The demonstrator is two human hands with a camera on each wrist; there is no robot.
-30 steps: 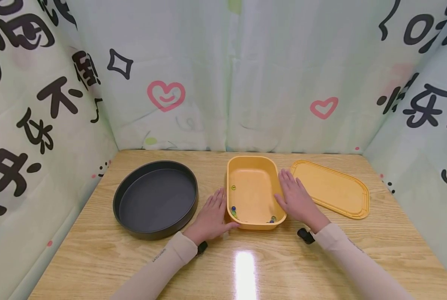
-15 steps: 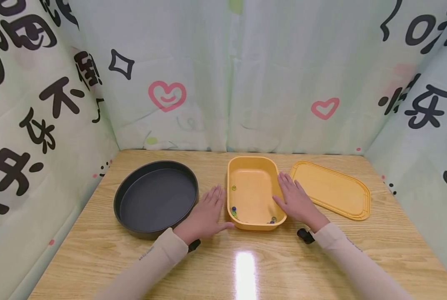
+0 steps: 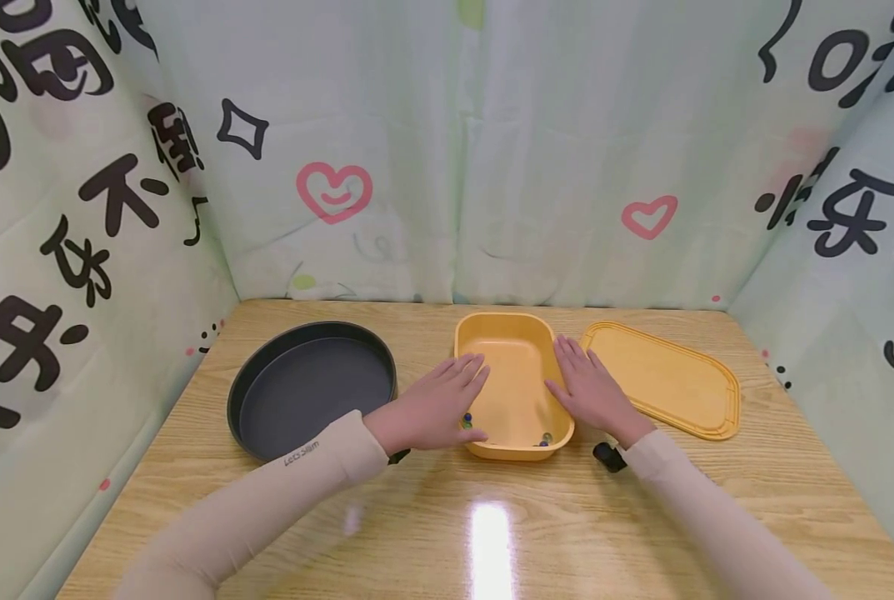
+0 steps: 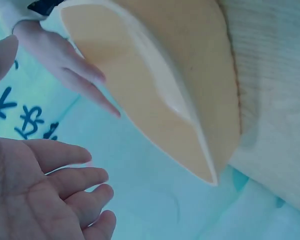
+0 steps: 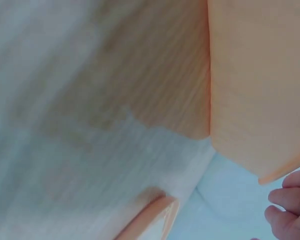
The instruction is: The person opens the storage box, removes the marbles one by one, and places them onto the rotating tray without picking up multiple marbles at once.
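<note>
A yellow plastic box (image 3: 517,383) stands on the table, several small marbles (image 3: 546,439) lying in its near corners. Over its left rim my left hand (image 3: 442,404) hovers with fingers extended, hiding part of that side. The left wrist view has this hand (image 4: 50,195) palm visible and holding nothing, apart from the box wall (image 4: 215,75). My right hand (image 3: 592,392) lies along the right rim, fingers straight and thumb reaching over the edge. In the right wrist view its fingertips (image 5: 290,202) are right at the rim of the box (image 5: 260,75).
To the left is a round dark grey pan (image 3: 315,396), partly overlapped by my left sleeve (image 3: 327,458). A flat yellow lid (image 3: 667,379) lies right of the box, behind my right hand. Printed curtains (image 3: 417,150) enclose the table (image 3: 566,533) at the back and sides.
My left hand first drew a little away from the box's left wall, then rose and swung right over the rim. My right hand stays at the right rim, barely shifted. The box keeps its place.
</note>
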